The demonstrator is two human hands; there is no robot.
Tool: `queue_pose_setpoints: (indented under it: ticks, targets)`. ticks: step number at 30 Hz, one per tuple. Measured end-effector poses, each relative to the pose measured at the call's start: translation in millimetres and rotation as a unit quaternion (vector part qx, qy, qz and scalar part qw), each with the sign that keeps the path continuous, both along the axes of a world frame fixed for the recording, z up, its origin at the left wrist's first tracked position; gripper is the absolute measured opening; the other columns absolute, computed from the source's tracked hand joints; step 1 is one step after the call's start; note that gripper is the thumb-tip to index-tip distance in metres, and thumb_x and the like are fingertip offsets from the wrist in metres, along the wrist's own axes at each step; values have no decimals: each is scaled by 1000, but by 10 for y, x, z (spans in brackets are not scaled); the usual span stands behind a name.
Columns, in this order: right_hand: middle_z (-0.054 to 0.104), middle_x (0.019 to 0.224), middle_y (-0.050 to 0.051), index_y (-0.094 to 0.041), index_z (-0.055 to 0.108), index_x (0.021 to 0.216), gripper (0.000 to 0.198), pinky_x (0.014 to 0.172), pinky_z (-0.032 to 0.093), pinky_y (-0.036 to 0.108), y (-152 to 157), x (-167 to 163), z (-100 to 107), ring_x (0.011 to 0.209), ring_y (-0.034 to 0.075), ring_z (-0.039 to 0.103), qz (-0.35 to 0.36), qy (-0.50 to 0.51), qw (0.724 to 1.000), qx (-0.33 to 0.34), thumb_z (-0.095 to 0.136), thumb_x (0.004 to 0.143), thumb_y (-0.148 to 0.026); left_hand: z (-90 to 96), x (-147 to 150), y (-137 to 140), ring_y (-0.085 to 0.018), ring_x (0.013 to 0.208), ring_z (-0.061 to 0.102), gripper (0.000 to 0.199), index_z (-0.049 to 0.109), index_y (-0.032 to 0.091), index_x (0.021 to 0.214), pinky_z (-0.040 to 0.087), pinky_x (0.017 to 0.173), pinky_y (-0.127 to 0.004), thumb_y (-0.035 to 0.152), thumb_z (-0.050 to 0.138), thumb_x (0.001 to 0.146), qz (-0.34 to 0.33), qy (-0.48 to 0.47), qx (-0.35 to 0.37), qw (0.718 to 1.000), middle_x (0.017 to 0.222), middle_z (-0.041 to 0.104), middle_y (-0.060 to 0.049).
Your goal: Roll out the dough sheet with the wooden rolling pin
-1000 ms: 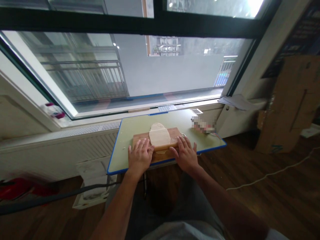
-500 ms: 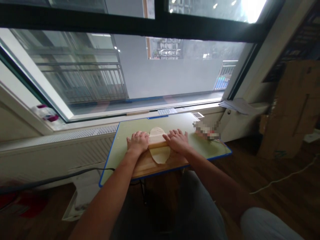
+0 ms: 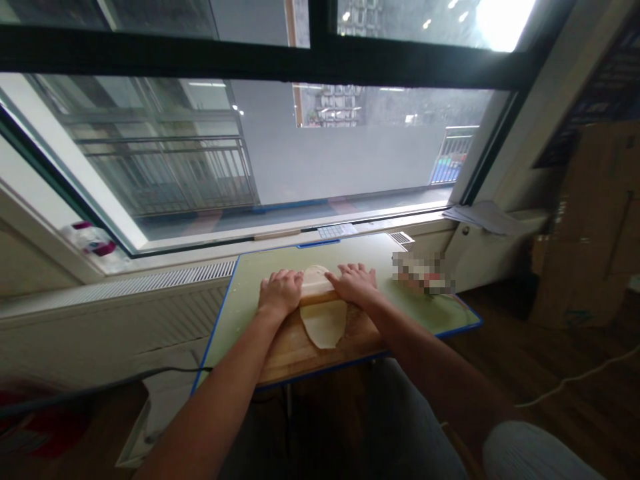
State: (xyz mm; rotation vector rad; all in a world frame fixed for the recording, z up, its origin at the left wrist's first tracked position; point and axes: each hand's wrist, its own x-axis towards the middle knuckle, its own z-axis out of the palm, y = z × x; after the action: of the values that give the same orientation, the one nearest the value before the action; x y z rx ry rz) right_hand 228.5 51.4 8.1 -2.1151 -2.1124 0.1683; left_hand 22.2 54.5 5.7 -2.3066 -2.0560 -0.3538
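A wooden rolling pin (image 3: 318,297) lies crosswise on a flat sheet of pale dough (image 3: 324,324). My left hand (image 3: 281,291) is closed over the pin's left end, and my right hand (image 3: 356,283) over its right end, its thumb reaching inward along the pin. The dough shows as a rounded tongue on the near side of the pin, with a smaller part beyond it. Under the dough is a wooden cutting board (image 3: 285,357), resting on a pale green table (image 3: 240,293) with a blue edge. The pin's ends are hidden beneath my palms.
A blurred-out item (image 3: 420,272) sits on the table's right side. Behind the table are a radiator (image 3: 165,280) and a window sill with a purple-capped bottle (image 3: 93,239) and papers (image 3: 480,217). A cardboard box (image 3: 583,227) stands at the right. A dark cable (image 3: 125,385) runs at left.
Both hands have pushed the rolling pin forward over the dough, so more of the sheet shows on the near side. The view has tipped slightly, shifting the whole scene lower.
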Motion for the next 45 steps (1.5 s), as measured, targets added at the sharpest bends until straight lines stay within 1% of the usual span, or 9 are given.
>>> queue_pose_setpoints:
  ticks: [6,10,13,18,25,28,36,41,45]
  targets:
    - [52,168,15,-27,55,161,66,126,24,69,-352,51,-107,159,40,36,31,7,997,70,28,113,-63,-82,-36,-410,-32,157,44,58,58,31,156,28,130,-70,54,28,113,-1,13,-6,1000,169,53,-12]
    - [50,171,10,-28,53,162,64,130,22,68,-689,121,-297,163,36,34,64,16,993,103,33,113,-63,-157,-65,-669,-35,160,41,59,57,29,159,25,132,-72,52,30,112,-6,22,9,1000,172,50,-11]
    - [48,173,10,-27,52,162,62,131,24,65,-880,152,-405,164,34,34,53,13,992,116,36,113,-61,-231,-76,-829,-35,161,40,57,58,31,159,24,133,-70,49,33,112,-7,11,20,1000,172,50,-8]
    - [46,173,14,-22,48,166,68,131,22,67,-889,131,-375,164,37,33,41,4,994,102,34,114,-62,-301,-54,-920,-35,162,38,60,56,28,162,24,134,-68,46,31,111,5,-19,31,999,172,49,-9]
    - [55,165,16,-22,57,158,68,124,27,71,-458,93,-239,156,40,40,53,-9,996,77,25,115,-63,-136,-7,-515,-37,160,39,62,57,31,160,28,130,-70,52,26,111,18,-11,-27,999,174,47,-10]
    - [61,159,14,-30,64,151,60,123,30,69,-265,70,-177,150,38,46,61,-21,995,74,26,115,-59,-90,6,-294,-37,160,39,62,59,32,158,28,128,-73,52,24,111,21,-6,-43,999,173,48,-11]
    - [58,163,9,-40,62,153,55,119,35,65,215,53,0,149,36,47,65,-1,998,-17,31,112,-59,-57,0,254,-37,153,47,59,65,36,149,34,125,-72,54,26,107,26,-24,-100,994,168,54,-10]
    - [58,163,14,-30,64,152,63,118,39,62,459,38,11,147,36,51,24,22,999,-30,32,109,-64,-47,-4,493,-37,153,48,62,64,36,150,38,123,-70,56,24,106,39,-31,-121,991,168,53,-10]
    - [58,162,15,-27,62,154,66,119,38,62,497,23,17,147,37,50,16,28,999,-37,34,108,-65,-55,-3,537,-38,151,51,61,65,37,149,41,121,-69,55,27,106,41,-30,-132,990,167,55,-10]
